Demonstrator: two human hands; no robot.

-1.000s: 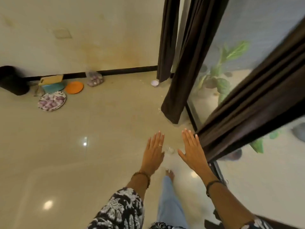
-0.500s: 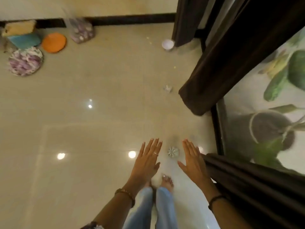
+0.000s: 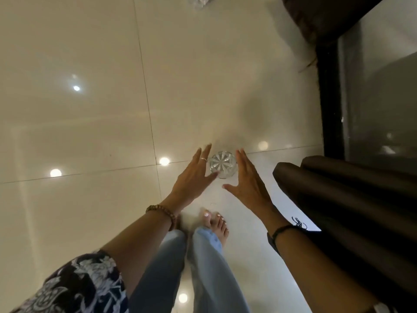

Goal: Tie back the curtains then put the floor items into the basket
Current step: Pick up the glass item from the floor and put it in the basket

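A small clear cut-glass bowl [image 3: 223, 164] sits on the glossy cream floor just ahead of my bare feet. My left hand [image 3: 194, 179] hovers on its left side with straight fingers, the thumb tip near the rim. On the bowl's right, my right hand [image 3: 247, 181] is spread with straight fingers, close to the glass. Neither hand holds anything. A dark brown curtain [image 3: 352, 199] hangs in folds at my right, and another curtain's hem [image 3: 316, 16] shows at the top right.
A second small clear glass item [image 3: 199, 0] lies at the top edge of the view. A black door frame [image 3: 327, 98] and a glass pane run down the right side. Ceiling lights reflect off the tiles.
The view has tilted down and closer to the floor. Both hands have dropped towards the glass bowl and now flank it closely. The far plates and wall have left the view.
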